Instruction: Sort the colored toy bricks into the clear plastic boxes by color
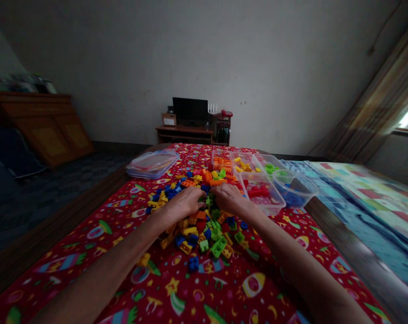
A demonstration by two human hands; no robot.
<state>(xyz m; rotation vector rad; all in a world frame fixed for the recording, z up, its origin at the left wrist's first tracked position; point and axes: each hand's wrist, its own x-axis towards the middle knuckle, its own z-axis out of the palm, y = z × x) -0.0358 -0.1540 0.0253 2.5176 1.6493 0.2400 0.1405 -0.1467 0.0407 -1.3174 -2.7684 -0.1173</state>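
Note:
A heap of colourful toy building bricks [190, 230] spreads over the middle of the table, in yellow, blue, green, orange and red. My left hand [187, 200] is in the heap with its fingers curled together. Just right of it my right hand [229, 198] also reaches in, fingers bent and pinched down. Blue and green bricks [208, 201] lie in the narrow gap between my fingertips. Whatever either hand grips is hidden by the fingers. Closer to me, a blue brick [193, 263] and a yellow brick [144, 259] lie apart from the heap.
Clear plastic boxes behind my right hand hold sorted bricks: orange bricks [223, 163], yellow bricks [244, 166], green bricks [270, 168], red bricks [257, 191]. A round tub [308, 191] contains blue ones. Stacked lids [152, 164] lie left on the red patterned tablecloth [99, 270].

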